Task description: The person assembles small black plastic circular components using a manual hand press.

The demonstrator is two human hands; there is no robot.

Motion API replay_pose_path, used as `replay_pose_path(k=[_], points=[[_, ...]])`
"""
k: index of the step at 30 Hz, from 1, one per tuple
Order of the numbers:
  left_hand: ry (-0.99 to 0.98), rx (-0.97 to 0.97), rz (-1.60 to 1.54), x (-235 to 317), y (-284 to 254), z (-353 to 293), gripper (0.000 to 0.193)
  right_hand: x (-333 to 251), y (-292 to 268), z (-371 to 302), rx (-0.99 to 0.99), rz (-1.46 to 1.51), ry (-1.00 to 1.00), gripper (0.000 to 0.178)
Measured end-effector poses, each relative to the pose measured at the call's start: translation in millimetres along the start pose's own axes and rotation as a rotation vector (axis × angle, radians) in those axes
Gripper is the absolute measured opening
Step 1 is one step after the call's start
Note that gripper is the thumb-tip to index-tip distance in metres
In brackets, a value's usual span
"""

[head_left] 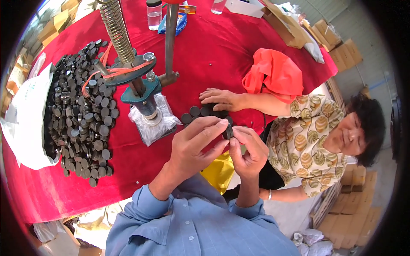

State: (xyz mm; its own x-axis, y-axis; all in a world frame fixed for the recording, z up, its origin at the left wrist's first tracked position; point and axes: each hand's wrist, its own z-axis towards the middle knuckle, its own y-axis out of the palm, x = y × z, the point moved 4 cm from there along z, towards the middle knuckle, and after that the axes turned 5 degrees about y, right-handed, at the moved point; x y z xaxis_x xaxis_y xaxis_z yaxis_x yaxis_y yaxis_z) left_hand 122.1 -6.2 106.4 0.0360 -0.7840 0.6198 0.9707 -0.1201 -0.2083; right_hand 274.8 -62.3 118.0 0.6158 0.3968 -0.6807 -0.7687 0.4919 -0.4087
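Note:
Between the fingertips of both hands I hold a small black round disc (228,131), tilted on edge. My left hand (197,138) pinches it from the left, and my right hand (249,150) grips it from the right. Just beyond my hands, several black discs (195,112) lie on the red cloth, with a co-worker's hand (223,100) resting over some of them. Left of my hands stands a hand press (141,96) with a large coil spring; its round foot sits on a plastic-wrapped block (147,132).
A big heap of black discs (87,115) spreads at the left beside a white sack (27,121). A co-worker (318,132) sits at the right, near a crumpled red bag (273,73). A clear jar (154,17) and a blue packet (174,24) stand at the back. Cardboard boxes (350,205) line the right.

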Motion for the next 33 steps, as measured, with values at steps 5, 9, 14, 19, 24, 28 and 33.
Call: replay_pose_path(k=[5, 9, 14, 19, 24, 28, 33], points=[[0.041, -0.003, 0.055, 3.0, 0.9, -1.5, 0.045, 4.8, -2.3, -0.3, -0.021, 0.060, 0.062, 0.018], [-0.070, 0.037, -0.088, 0.8, -2.8, -0.8, 0.045, 4.5, -1.8, 2.0, -0.044, 0.152, 0.134, 0.019], [-0.150, 0.044, -0.170, -7.9, -3.2, -5.6, 0.044, 1.3, 1.9, 10.5, -0.078, 0.178, 0.095, 0.034], [-0.144, 0.050, -0.198, -9.8, -2.4, -5.4, 0.044, 5.3, 3.1, 16.6, -0.137, 0.034, 0.061, 0.033], [-0.177, 0.051, -0.199, -12.4, -2.0, -8.3, 0.045, 20.1, 0.1, 13.7, -0.188, -0.214, 0.150, 0.024], [-0.187, 0.064, -0.232, -13.9, -3.1, -8.1, 0.044, 20.7, -0.3, 11.4, -0.114, 0.022, 0.261, 0.023], [-0.170, 0.066, -0.215, -11.0, -4.7, -6.5, 0.044, 12.9, 4.2, 6.2, -0.104, 0.172, 0.337, 0.021]])
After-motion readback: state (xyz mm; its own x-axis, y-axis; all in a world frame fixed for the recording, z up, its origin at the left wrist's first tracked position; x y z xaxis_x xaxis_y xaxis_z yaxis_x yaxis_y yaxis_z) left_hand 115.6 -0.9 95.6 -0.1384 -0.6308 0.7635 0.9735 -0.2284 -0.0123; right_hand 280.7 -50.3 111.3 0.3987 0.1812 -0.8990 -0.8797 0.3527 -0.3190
